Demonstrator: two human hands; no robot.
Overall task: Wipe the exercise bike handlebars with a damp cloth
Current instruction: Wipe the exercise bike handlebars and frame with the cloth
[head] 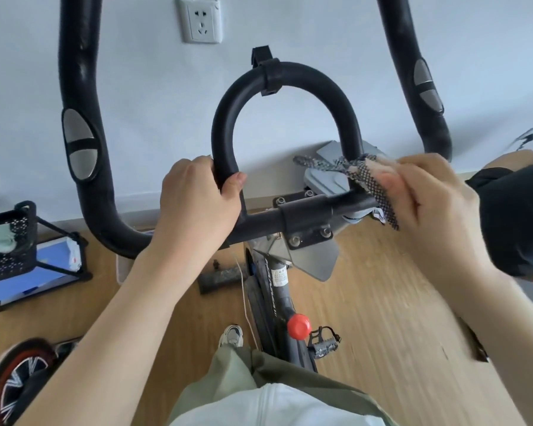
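bike handlebars, cloth at right of centre loop

far left, on the wood floor: a black mesh rack (11,238) holding something pale green, with a blue sheet under it. below that, part of a wheel (16,382) with a red rim.

left bar (80,124) of the black handlebars rose along the wall, a grey oval pad set in it. a white socket (200,20) sat on the wall above.

left hand (197,198) was clenched around the left foot of the centre loop (285,84), thumb tip on the loop's inner side.

crossbar (305,212) ran below the loop, clamped by a bolted bracket. under it the frame dropped to a red knob (299,326) and a pedal (325,345); a shoe (232,335) stood on the floor beside them.

cloth (370,176), dark checked weave, lay against the right foot of the loop where it met the crossbar. right hand (428,198) was grasping the cloth and pressing it to the bar; this hand was blurred.

right bar (419,72) rose at far right, with grey pads.
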